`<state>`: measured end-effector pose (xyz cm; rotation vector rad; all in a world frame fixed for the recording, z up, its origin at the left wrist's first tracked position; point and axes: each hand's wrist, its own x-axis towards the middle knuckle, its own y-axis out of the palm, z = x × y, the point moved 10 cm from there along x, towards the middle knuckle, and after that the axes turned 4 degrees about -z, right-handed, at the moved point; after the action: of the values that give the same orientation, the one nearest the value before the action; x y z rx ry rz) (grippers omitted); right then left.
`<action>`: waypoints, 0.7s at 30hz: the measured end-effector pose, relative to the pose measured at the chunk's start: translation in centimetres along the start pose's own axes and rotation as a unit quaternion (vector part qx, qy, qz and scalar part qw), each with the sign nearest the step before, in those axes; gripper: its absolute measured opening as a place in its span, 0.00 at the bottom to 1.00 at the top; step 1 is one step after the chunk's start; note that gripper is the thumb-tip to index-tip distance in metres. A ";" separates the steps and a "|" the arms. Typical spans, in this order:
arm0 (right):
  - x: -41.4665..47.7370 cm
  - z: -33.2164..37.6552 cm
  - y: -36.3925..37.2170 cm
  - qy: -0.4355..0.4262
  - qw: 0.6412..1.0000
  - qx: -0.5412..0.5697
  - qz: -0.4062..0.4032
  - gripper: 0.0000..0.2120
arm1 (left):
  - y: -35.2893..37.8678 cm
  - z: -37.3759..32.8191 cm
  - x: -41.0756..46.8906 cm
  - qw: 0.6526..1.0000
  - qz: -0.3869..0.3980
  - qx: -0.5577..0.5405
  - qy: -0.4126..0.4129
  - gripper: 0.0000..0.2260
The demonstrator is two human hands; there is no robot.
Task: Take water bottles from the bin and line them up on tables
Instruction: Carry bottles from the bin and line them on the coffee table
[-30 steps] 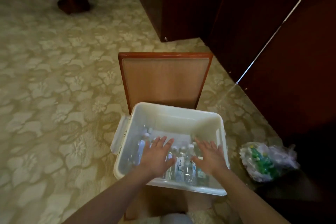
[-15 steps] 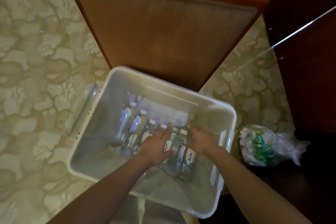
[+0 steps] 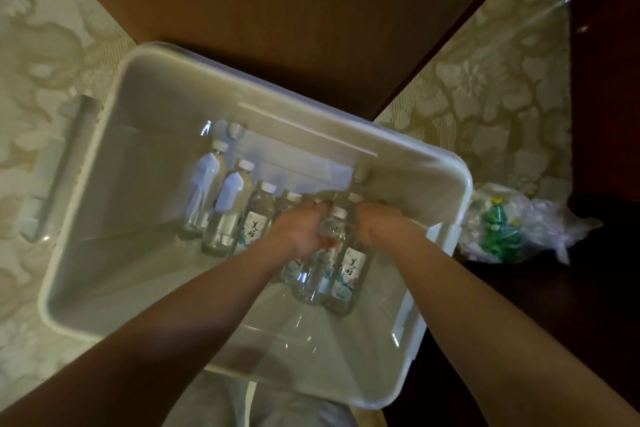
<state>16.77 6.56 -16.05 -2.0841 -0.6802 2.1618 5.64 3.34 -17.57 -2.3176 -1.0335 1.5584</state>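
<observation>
A white plastic bin (image 3: 437, 163) fills the middle of the view, with several clear water bottles standing in a row on its floor. Three of these water bottles (image 3: 227, 206) stand untouched at the left of the row. My left hand (image 3: 300, 230) is curled round the upper part of bottles in the middle of the row. Close beside it, my right hand (image 3: 380, 222) curls over the neck of a labelled bottle (image 3: 350, 274) at the row's right end. One white-capped bottle (image 3: 335, 222) stands between the two hands. My fingertips are hidden behind the bottles.
The bin rests on a wooden chair whose brown back (image 3: 294, 10) rises just behind it. A clear plastic bag with green bottles (image 3: 509, 225) lies on the floor at the right. Patterned carpet (image 3: 52, 28) surrounds the chair; dark wooden furniture (image 3: 609, 121) stands at far right.
Both hands went from flat and spread above the bin down into it, and now close round the bottles at the right end of the row. The view has moved closer to the bin.
</observation>
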 end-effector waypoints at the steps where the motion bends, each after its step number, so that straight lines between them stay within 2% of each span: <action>1: 0.2 0.1 0.4 -0.003 1.000 -0.003 0.005 0.22 | 0.1 -0.1 0.2 1.000 -0.002 0.002 0.001 0.35; 7: 1.0 0.5 1.7 -0.008 1.000 0.005 0.018 0.27 | 0.8 -0.6 1.3 1.000 -0.007 -0.006 0.026 0.39; 12: 0.3 0.9 0.8 -0.005 1.000 0.011 0.016 0.22 | 0.4 -0.7 1.1 0.999 -0.009 -0.031 0.026 0.37; 17: -0.8 1.9 0.3 -0.010 0.994 0.105 -0.008 0.21 | 0.1 1.2 -1.4 0.970 -0.031 -0.242 0.015 0.33; 21: -1.1 2.0 0.9 0.010 0.961 0.273 -0.047 0.23 | 0.1 4.2 -3.0 0.930 -0.056 -0.364 -0.008 0.35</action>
<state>15.12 4.84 -15.33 -1.7375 -0.1436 1.9772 1.39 0.42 -17.22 -2.5923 -1.9783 1.2829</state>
